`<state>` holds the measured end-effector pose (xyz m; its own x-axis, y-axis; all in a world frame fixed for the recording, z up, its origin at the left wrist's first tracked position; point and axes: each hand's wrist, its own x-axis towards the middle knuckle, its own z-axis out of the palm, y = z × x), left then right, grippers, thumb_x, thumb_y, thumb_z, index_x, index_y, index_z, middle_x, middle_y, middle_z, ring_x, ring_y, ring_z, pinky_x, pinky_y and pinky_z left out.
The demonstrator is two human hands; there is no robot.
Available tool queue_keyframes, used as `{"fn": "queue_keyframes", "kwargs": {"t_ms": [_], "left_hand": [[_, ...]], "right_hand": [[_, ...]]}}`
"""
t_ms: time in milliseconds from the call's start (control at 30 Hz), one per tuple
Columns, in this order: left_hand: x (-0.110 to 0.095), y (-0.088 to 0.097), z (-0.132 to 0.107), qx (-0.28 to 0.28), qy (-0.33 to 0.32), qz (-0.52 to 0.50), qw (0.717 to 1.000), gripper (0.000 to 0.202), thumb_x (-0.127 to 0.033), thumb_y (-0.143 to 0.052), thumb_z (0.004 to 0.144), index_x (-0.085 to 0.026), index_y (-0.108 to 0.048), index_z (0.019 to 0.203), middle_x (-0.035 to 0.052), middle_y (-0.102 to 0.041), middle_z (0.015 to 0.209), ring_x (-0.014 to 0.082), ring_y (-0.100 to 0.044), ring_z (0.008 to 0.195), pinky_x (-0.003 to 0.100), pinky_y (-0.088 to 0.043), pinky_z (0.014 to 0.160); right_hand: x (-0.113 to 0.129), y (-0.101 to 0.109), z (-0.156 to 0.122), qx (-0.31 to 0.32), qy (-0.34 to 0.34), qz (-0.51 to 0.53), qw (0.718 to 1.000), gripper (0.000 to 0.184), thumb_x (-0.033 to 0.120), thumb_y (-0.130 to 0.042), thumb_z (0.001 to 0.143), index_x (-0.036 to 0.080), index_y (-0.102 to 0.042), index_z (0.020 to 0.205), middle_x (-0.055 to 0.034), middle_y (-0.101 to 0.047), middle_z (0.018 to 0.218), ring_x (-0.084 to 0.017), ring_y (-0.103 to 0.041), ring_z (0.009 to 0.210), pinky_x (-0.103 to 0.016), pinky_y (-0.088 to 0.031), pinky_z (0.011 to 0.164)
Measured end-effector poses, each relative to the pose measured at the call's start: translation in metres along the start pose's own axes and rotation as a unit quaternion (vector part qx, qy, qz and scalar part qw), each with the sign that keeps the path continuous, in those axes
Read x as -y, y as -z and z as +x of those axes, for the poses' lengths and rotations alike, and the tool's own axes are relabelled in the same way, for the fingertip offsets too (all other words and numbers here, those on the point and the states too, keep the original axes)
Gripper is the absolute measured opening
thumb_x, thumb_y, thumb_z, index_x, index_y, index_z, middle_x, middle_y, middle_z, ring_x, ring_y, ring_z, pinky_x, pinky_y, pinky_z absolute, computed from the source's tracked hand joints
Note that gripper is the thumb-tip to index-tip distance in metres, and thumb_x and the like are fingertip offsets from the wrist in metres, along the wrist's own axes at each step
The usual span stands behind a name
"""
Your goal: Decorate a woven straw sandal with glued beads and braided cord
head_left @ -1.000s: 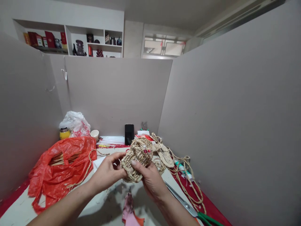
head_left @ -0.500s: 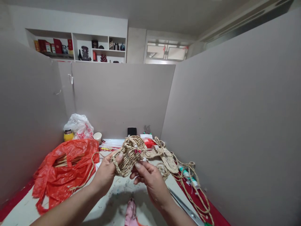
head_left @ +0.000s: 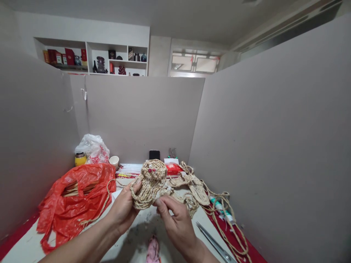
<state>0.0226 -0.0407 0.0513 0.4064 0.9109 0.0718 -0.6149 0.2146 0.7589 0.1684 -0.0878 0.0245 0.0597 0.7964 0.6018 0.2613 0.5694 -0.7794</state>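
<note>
A braided straw-rope slipper (head_left: 149, 188) with red beads and a pearly white bead on its upper is held up over the table. My left hand (head_left: 124, 204) is closed around its left side, thumb on top. At the lower right edge of the slipper my right hand (head_left: 175, 215) pinches with thumb and forefinger; the exact spot between the fingertips is hidden. Below the hands lies a pink glue gun (head_left: 153, 250), cut off by the bottom of the view. Open-bladed metal scissors (head_left: 214, 241) rest right of my right hand.
A red plastic bag (head_left: 71, 212) with flat brown pieces lies at left. Behind it stand a white cup (head_left: 114, 161), a yellow jar (head_left: 80, 159) and a clear bag (head_left: 94, 148). Flat rope pieces (head_left: 200, 191) and loose rope (head_left: 236, 226) fill the right side. Grey partitions (head_left: 142, 113) enclose the table.
The slipper has turned so its beads moved left and up. My right hand has shifted slightly down along its edge, its fingers drawn more closely together.
</note>
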Motion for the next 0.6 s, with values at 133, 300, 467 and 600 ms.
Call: {"fn": "queue_keyframes", "kwargs": {"t_ms": [133, 300, 467, 600], "left_hand": [[-0.007, -0.002, -0.001, -0.052, 0.024, -0.021, 0.998, 0.014, -0.020, -0.061, 0.085, -0.010, -0.067, 0.094, 0.0082, -0.071, 0.087, 0.0131, -0.065, 0.069, 0.024, -0.054, 0.064], [-0.022, -0.004, -0.001, -0.113, 0.036, -0.025, 0.993, 0.011, -0.018, -0.057, 0.088, -0.012, -0.064, 0.093, 0.0071, -0.072, 0.081, 0.0159, -0.068, 0.061, 0.026, -0.056, 0.052], [-0.037, -0.008, -0.001, -0.135, 0.007, -0.052, 0.989, 0.011, -0.011, -0.053, 0.088, -0.011, -0.064, 0.089, 0.0063, -0.072, 0.072, 0.0145, -0.068, 0.055, 0.022, -0.054, 0.046], [-0.039, -0.009, -0.002, -0.146, 0.002, -0.048, 0.988, 0.009, -0.007, -0.055, 0.085, -0.009, -0.064, 0.082, 0.0063, -0.070, 0.067, 0.0133, -0.066, 0.052, 0.020, -0.053, 0.045]], "right_hand": [[-0.004, 0.001, -0.006, -0.061, 0.036, -0.020, 0.997, 0.038, 0.038, -0.051, 0.089, 0.019, -0.050, 0.056, 0.0032, -0.045, 0.055, -0.012, -0.042, 0.053, -0.027, -0.031, 0.056], [-0.009, 0.013, -0.001, -0.213, -0.003, 0.000, 0.977, 0.043, 0.043, -0.049, 0.090, 0.022, -0.037, 0.056, 0.0072, -0.032, 0.052, -0.010, -0.030, 0.048, -0.025, -0.026, 0.048], [-0.028, 0.042, 0.026, -0.338, -0.072, 0.071, 0.936, 0.045, 0.051, -0.049, 0.088, 0.024, -0.031, 0.058, 0.0096, -0.028, 0.050, -0.009, -0.025, 0.044, -0.023, -0.023, 0.041], [-0.031, 0.049, 0.037, -0.332, -0.119, 0.140, 0.925, 0.042, 0.055, -0.053, 0.084, 0.024, -0.034, 0.063, 0.0122, -0.024, 0.048, -0.007, -0.020, 0.040, -0.020, -0.021, 0.037]]}}
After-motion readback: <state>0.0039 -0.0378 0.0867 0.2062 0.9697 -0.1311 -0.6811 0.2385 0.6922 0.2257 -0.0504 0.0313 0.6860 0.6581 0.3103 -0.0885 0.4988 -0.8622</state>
